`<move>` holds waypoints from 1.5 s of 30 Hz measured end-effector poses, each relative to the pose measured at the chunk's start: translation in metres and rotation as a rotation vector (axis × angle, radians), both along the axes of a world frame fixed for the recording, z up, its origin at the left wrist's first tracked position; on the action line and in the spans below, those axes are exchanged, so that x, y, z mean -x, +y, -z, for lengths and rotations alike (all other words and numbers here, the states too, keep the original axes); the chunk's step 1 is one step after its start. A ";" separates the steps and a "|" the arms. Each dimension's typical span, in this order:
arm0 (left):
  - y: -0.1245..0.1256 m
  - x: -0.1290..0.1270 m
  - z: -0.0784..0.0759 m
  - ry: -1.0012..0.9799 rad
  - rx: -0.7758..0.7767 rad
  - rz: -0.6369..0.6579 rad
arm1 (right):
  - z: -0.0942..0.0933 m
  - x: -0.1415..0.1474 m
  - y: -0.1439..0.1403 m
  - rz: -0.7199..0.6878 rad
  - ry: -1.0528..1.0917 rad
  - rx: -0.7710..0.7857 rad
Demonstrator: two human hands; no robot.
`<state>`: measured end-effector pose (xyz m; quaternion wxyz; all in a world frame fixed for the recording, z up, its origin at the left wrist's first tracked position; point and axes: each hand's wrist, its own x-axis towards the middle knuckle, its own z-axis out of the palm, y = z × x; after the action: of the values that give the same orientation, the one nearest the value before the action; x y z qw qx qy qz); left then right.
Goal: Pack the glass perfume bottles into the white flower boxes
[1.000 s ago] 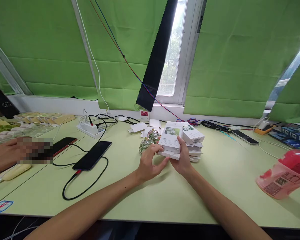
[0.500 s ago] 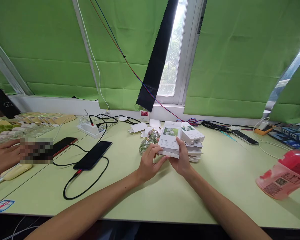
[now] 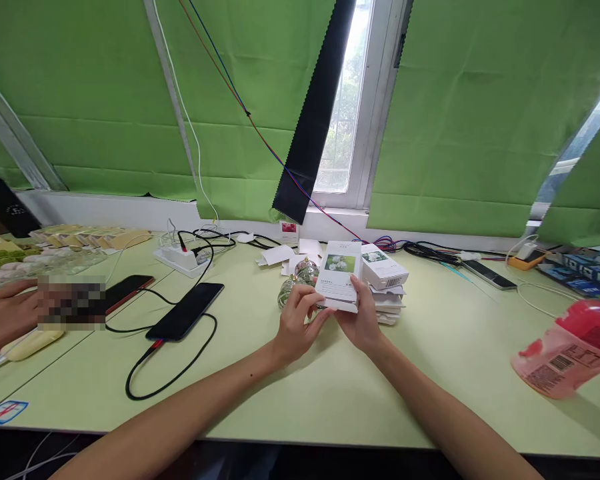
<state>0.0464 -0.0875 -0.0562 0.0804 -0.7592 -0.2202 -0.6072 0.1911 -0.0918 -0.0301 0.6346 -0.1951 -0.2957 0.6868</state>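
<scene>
Both hands are grasping a white flower-printed box (image 3: pixel 339 279) above the pale green tabletop (image 3: pixel 430 373), the left hand (image 3: pixel 295 327) pinching its near left edge and the right hand (image 3: pixel 363 320) clasping its right side, just beside a stack of similar boxes (image 3: pixel 386 287).

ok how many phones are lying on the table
3. One black phone lies plugged into a cable left of the hands, a second dark phone lies further left by another person's hand, and a third phone lies far right near the window. Others may be hidden.
</scene>
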 end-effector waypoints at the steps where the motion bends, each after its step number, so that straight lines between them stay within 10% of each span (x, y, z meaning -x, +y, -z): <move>1: 0.000 0.000 0.000 0.000 0.001 -0.004 | 0.000 0.000 0.000 0.000 -0.003 -0.008; 45: 0.001 0.001 -0.003 0.037 -0.079 -0.010 | 0.003 0.001 -0.001 0.100 -0.051 -0.047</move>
<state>0.0452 -0.0866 -0.0536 0.1177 -0.7655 -0.1982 -0.6008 0.1902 -0.0932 -0.0330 0.6648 -0.2122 -0.3176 0.6420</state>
